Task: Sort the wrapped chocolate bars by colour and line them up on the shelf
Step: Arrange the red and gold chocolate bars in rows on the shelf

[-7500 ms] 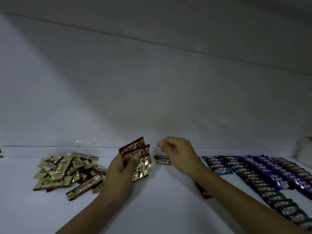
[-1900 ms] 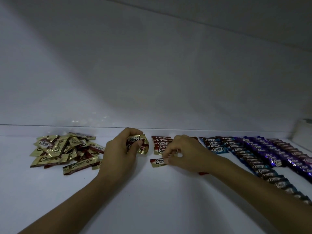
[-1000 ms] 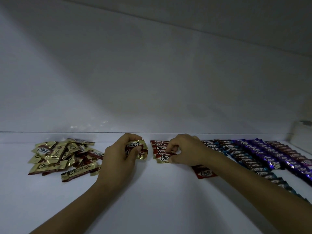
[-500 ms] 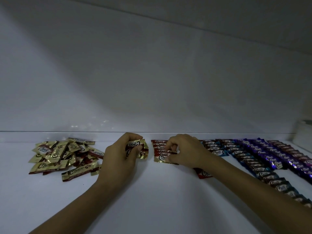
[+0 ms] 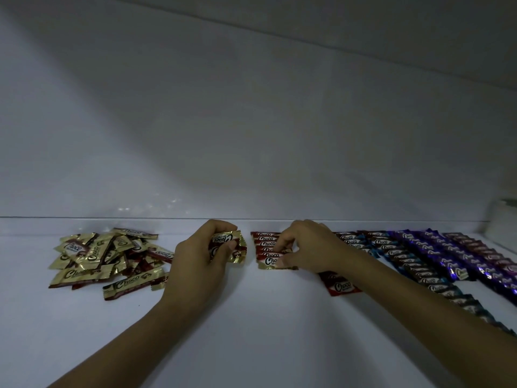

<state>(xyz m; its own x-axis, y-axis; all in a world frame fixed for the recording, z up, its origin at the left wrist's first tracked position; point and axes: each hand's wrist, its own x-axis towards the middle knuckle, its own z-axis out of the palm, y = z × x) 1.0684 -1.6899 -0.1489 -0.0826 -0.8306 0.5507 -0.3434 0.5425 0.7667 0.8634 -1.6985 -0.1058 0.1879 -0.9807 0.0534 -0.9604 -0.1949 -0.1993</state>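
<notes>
Centrally on the white shelf (image 5: 251, 340), the left hand (image 5: 197, 266) grips a small bundle of bars (image 5: 228, 245), their colours unclear in the dim light. The right hand (image 5: 310, 247) pinches the front red bar (image 5: 269, 261) of the red row (image 5: 264, 240); its forearm partly hides a loose red bar (image 5: 340, 286).

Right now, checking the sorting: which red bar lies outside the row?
The lone red bar by the right wrist, nearer the camera; the others overlap in the red row at the right hand.

white shelf (image 5: 251, 345) — gold pile (image 5: 106, 259), coloured rows (image 5: 436, 256)
</notes>
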